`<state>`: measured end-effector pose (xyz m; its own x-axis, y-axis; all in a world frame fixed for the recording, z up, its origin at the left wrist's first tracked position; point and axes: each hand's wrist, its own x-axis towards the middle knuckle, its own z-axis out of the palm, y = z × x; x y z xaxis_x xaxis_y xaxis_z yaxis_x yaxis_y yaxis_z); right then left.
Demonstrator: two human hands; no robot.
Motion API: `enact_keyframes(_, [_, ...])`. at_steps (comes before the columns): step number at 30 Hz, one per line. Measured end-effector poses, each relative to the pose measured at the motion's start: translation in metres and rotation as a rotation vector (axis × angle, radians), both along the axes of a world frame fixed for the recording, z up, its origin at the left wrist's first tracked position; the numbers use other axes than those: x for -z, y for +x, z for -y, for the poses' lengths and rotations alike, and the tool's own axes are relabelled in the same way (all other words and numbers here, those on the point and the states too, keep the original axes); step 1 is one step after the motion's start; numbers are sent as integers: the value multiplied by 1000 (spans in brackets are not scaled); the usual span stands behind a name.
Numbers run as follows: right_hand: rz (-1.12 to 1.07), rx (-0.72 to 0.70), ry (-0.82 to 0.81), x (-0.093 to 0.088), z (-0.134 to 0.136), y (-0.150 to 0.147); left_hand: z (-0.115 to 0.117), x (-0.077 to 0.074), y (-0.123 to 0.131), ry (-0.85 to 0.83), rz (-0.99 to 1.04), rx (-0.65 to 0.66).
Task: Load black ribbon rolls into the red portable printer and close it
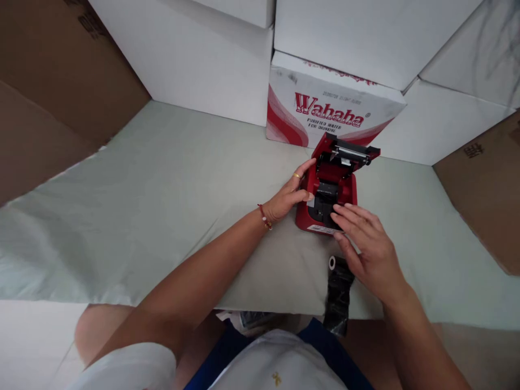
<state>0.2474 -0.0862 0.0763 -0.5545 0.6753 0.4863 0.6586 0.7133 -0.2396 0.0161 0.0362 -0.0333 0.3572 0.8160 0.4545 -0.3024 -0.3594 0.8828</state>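
Device [345, 189], red with black inner parts, right of frame centre; lid [350, 151] raised. Left hand [286, 197] at its left side: grip spread wide, thumb at the rim, forefinger against the wall; other fingers hidden, can't tell if closed on it. Right hand [368, 249] at the front: grip partly open, fingers loosely bent, fingertips over the black interior, thumb slightly apart; can't tell whether anything is pinched. Black roll [338, 292] just below, its film trailing past the near edge of the cloth-covered worktop [182, 189]. Wahaha carton [325, 108] behind, upper right of centre. White boxes [203, 59] along the top; brown cardboard [52, 108] upper left.
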Motion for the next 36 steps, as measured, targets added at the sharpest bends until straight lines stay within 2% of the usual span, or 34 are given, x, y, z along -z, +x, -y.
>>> enact_keyframes(2, [21, 34, 35, 17, 11, 3, 10, -7, 0, 109, -111, -192])
enact_keyframes(5, [24, 92, 47, 33, 16, 2, 36, -27, 4, 377, -260, -633])
enact_keyframes(6, [24, 103, 42, 35, 16, 1, 46, -35, 6, 492, -295, -733])
enact_keyframes(7, [23, 110, 33, 35, 15, 1, 56, -42, 9, 624, -331, -774])
enact_keyframes(9, [10, 96, 2, 30, 13, 0, 74, -52, 17, 865, -389, -772])
enact_keyframes(11, [-42, 45, -56, 23, 10, 3, 85, -55, 25, 989, -467, -770])
enact_keyframes(14, [-289, -19, -222, 13, -3, 13, 91, -53, 33, 1010, -576, -821])
enact_keyframes(16, [-556, 66, -265, 12, -22, 21, 90, -52, 35, 1004, -605, -847])
enact_keyframes(18, [-770, 224, -224, 15, -51, 27, 90, -54, 36, 1013, -605, -860])
enact_keyframes(20, [-863, 324, -200, 20, -85, 29, 90, -57, 37, 1033, -597, -872])
enact_keyframes(23, [-899, 285, -235, 24, -125, 25, 90, -60, 38, 1051, -586, -888])
enact_keyframes(25, [-904, 252, -257, 23, -135, 18, 90, -60, 38, 1051, -572, -898])
enact_keyframes(27, [-913, 247, -244, 19, -131, 12, 89, -59, 38, 1046, -567, -902])
enact_keyframes(31, [-846, 245, -109, 13, -98, 6, 90, -57, 38, 1026, -580, -897])
enact_keyframes(36, [-594, 176, -35, 23, -59, 12, 90, -56, 38, 1010, -585, -900])
